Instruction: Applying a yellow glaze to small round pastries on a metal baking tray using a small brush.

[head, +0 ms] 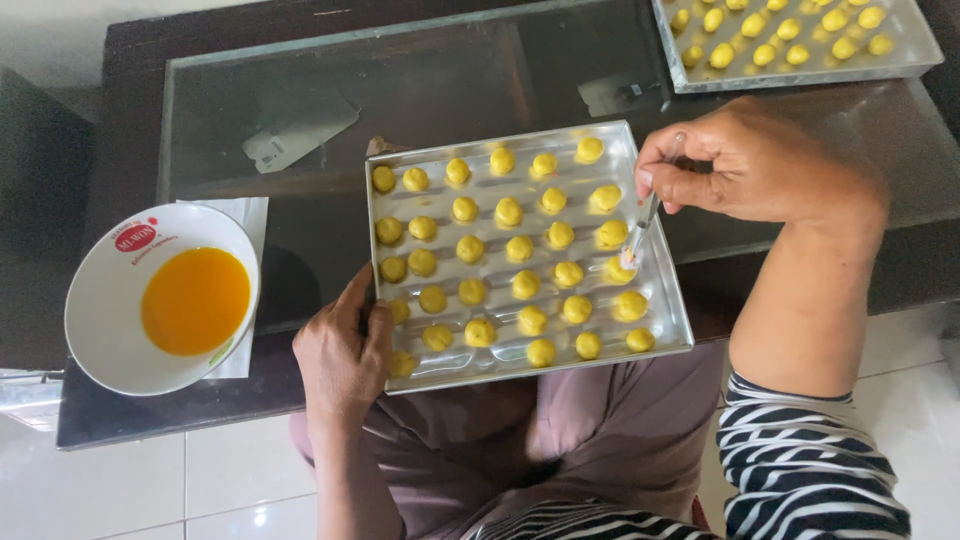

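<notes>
A square metal baking tray [668, 318] rests at the near edge of a glass-topped table, filled with several rows of small yellow dough balls [518, 249]. My left hand [343, 352] grips the tray's near left rim. My right hand [742, 165] pinches a thin clear-handled brush [644, 218], whose tip touches a dough ball [619, 270] in the right column.
A white bowl [110, 300] of orange egg wash [195, 300] sits on a white napkin at the left. A second tray [905, 62] of yellow dough balls lies at the far right. The dark table edge [150, 415] runs along my lap, with white floor tiles below.
</notes>
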